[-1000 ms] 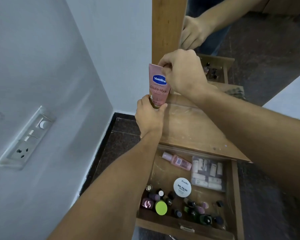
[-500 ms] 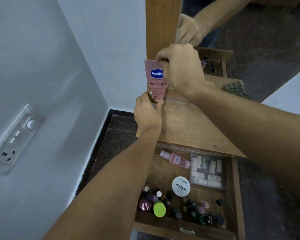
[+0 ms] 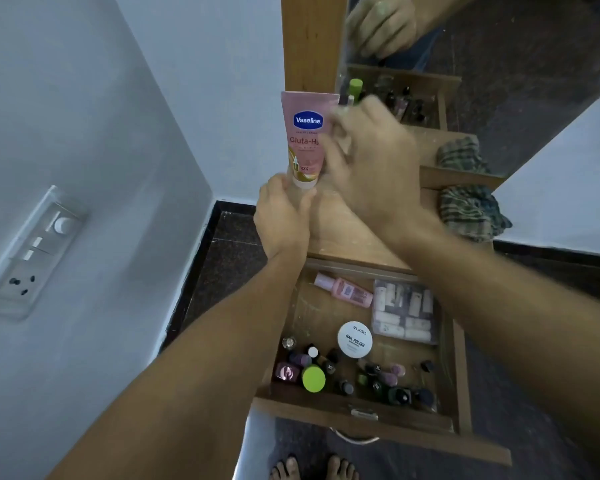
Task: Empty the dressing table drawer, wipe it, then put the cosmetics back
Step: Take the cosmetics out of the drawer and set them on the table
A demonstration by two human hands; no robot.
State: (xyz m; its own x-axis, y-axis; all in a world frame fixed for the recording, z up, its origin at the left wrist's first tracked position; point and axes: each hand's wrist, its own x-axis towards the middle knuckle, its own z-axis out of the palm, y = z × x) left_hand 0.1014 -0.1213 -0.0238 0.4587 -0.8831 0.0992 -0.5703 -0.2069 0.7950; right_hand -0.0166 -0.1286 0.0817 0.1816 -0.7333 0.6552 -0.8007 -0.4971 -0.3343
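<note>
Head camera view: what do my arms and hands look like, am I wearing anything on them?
The left forearm and right forearm are bare to the frame edge, with no sleeve or cuff. No watch or band shows at either wrist. Neither grip, left hand or right hand, wears a glove; no ring shows, though the right one is motion-blurred.

The right hand [image 3: 368,161], at the centre of the frame, is smeared by motion. Whether its fingers touch the pink tube [image 3: 303,133] cannot be told, and it covers the right side of the label. The left hand [image 3: 283,216], curled round the tube's lower end, hides its cap. The left forearm covers the drawer's [image 3: 326,403] left wall. The little bottles [image 3: 390,378] in the lower part of the frame are too small to identify. Bare toes [image 3: 312,467] are cut off by the bottom edge.
</note>
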